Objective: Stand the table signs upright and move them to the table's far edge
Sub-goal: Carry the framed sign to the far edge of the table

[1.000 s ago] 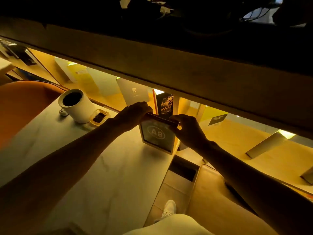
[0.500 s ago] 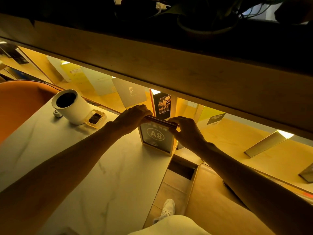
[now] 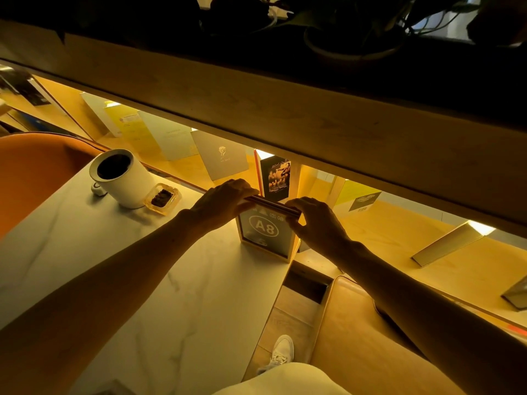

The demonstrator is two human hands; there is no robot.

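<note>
A framed table sign [image 3: 263,233] marked "A8" stands upright at the far right corner of the pale marble table [image 3: 159,295]. Its dark face points toward me and its wooden frame rests on the tabletop. My left hand [image 3: 225,202] grips the left end of its top edge. My right hand [image 3: 316,220] pinches the right end of the same edge. Both forearms reach across the table from below. Any second sign behind the first is hidden from me.
A white cylindrical cup [image 3: 121,178] with dark contents and a small amber dish [image 3: 163,198] sit at the table's far left. Beyond the table runs a lit wooden shelf [image 3: 399,252] with leaning cards and booklets. An orange chair [image 3: 34,172] stands left, a tan seat [image 3: 356,352] right.
The sign has stayed upright at the far corner with both hands on its top edge. The view has shifted slightly; the hands hardly moved.
</note>
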